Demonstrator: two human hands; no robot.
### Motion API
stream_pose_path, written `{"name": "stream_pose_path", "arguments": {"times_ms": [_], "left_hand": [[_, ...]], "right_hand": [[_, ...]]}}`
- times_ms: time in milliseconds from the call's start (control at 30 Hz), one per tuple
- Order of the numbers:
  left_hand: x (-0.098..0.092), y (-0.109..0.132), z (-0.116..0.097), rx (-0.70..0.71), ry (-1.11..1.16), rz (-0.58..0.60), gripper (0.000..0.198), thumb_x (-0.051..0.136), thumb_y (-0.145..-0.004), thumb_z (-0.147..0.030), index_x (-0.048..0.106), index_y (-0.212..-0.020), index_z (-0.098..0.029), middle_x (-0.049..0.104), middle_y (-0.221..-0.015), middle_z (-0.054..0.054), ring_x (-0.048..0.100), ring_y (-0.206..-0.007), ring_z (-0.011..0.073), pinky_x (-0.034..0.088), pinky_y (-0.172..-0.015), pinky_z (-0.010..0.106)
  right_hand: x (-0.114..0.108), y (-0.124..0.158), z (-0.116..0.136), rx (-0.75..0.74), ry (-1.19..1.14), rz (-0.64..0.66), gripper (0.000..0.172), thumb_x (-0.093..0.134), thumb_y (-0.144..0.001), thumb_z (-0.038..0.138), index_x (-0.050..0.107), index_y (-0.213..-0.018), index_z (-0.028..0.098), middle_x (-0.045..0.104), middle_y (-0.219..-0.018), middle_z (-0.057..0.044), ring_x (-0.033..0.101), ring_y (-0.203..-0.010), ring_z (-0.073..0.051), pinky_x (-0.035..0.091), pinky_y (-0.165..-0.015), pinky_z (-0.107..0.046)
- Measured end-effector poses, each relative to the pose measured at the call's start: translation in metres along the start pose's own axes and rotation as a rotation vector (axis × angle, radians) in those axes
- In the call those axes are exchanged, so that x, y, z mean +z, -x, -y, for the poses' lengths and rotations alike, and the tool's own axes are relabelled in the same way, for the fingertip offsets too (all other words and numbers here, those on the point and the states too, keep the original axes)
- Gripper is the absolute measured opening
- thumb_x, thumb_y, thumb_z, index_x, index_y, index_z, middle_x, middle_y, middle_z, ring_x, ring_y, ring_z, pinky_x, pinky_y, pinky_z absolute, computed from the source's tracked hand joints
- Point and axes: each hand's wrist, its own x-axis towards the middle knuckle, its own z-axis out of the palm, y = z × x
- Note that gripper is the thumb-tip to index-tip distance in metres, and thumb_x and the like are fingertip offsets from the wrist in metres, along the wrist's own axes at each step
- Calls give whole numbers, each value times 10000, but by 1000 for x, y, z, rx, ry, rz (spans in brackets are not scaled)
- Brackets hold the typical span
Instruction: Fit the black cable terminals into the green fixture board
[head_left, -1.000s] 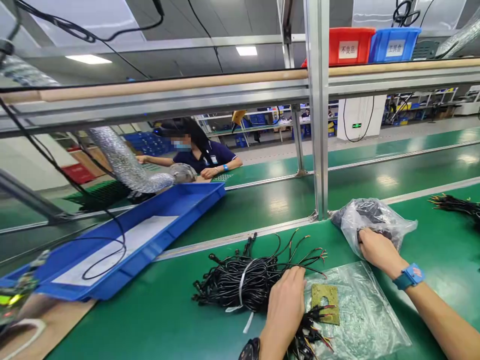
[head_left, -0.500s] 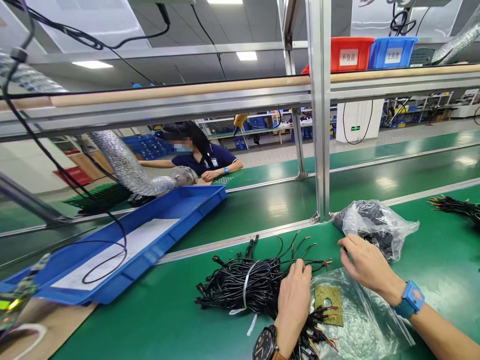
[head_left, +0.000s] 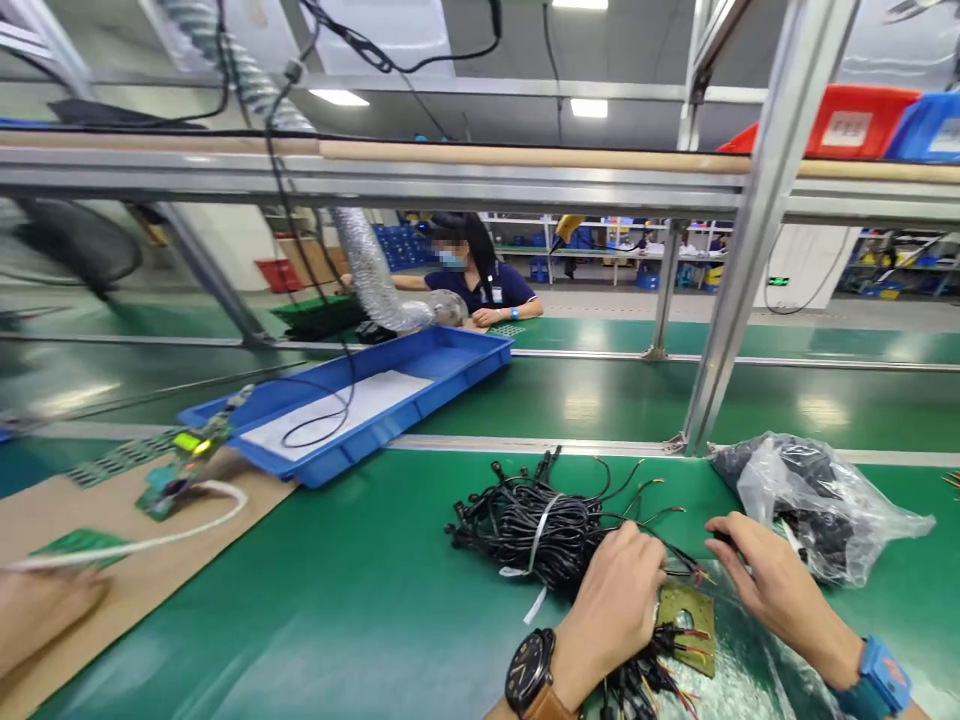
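My left hand (head_left: 622,580) is closed at the right end of a tied bundle of black cables (head_left: 517,525), its fingers pressed around a black cable; their tips are partly hidden. Thin wires with coloured bare ends (head_left: 701,576) stick out beyond these fingers. To the right, my right hand (head_left: 780,590) pinches a small black piece between thumb and forefinger, raised just left of a clear plastic bag (head_left: 892,515) of black parts. Under my left wrist lie more black cable ends (head_left: 645,670) with red and yellow wires, beside a yellowish square pad with a hole (head_left: 701,640).
A long blue tray (head_left: 352,460) with a white sheet stands at the back left. Someone's hand (head_left: 45,610) rests on brown board near a green circuit board (head_left: 82,543). A metal post (head_left: 742,260) rises behind the bag. Another person (head_left: 487,285) sits across the line.
The view has swung left, bringing in the other person's hand at the left edge. My right hand has moved a little away from the bag's opening, now showing a small black piece.
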Motion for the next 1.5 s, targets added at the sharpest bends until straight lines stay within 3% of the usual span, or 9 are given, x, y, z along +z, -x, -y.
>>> {"name": "stream_pose_path", "arguments": {"times_ms": [100, 300, 467, 600, 700, 833, 1033, 1267, 1500], "left_hand": [[-8, 4, 1, 46, 26, 43, 125, 563, -920, -79, 542, -887, -198, 627, -899, 26, 543, -892, 202, 436, -782, 323], [-16, 7, 5, 42, 29, 130, 130, 575, -932, -93, 539, -880, -207, 625, -865, -4, 567, -819, 187, 425, -793, 322], [-15, 8, 3, 37, -11, 180, 135, 548, -937, -85, 543, -884, -209, 633, -879, 1, 589, -832, 197, 428, -812, 338], [-10, 10, 3, 33, -56, 189, 157, 501, -931, -58, 560, -932, -204, 645, -907, 15, 611, -868, 213, 426, -881, 371], [-8, 10, 4, 34, -57, 179, 131, 522, -939, -79, 568, -933, -201, 647, -909, 13, 616, -882, 214, 421, -903, 373], [-10, 8, 2, 5, -62, 196, 97, 556, -956, -121, 578, -905, -201, 650, -887, 4, 616, -849, 210, 415, -849, 357], [-6, 6, 2, -13, -102, 196, 196, 492, -939, -66, 589, -832, -199, 655, -837, 11, 614, -798, 201, 388, -790, 352], [0, 3, 3, -56, -111, 240, 234, 479, -858, -17, 633, -856, -193, 685, -850, 44, 647, -866, 237, 402, -821, 372], [0, 1, 1, -64, -154, 302, 255, 462, -861, -28, 657, -861, -192, 717, -840, 65, 686, -889, 263, 434, -843, 394]], "right_hand": [[2, 4, 4, -21, -81, 27, 173, 448, -1072, 311, 598, -1100, 229, 722, -953, -72, 706, -817, -213, 546, -698, -328], [11, -1, 16, 105, -201, 290, 259, 331, -1098, 312, 562, -1014, 231, 684, -894, -43, 658, -779, -199, 524, -713, -324], [1, -5, 9, 163, -190, 140, 272, 344, -1098, 349, 564, -1018, 210, 679, -940, -76, 654, -850, -222, 517, -772, -352], [-9, -4, 29, -37, -408, 278, 305, 319, -1107, 368, 571, -1024, 218, 675, -951, -73, 641, -866, -201, 517, -780, -325], [-7, -6, 37, -79, -278, 376, 343, 298, -1108, 368, 574, -980, 209, 632, -883, -65, 599, -807, -205, 499, -731, -327], [-7, -10, 28, 28, -81, 309, 337, 281, -1107, 314, 566, -970, 196, 613, -888, -77, 574, -834, -224, 477, -746, -345], [-11, -10, 35, -67, -307, 348, 371, 262, -1110, 380, 561, -968, 211, 600, -881, -57, 547, -800, -200, 451, -721, -318], [-5, -9, 33, -25, -306, 336, 404, 241, -1113, 404, 561, -966, 207, 601, -903, -63, 536, -833, -205, 436, -746, -326], [-1, -9, 38, -116, -310, 383, 452, 208, -1110, 449, 533, -904, 212, 566, -818, -47, 502, -775, -203, 390, -687, -321]]}}
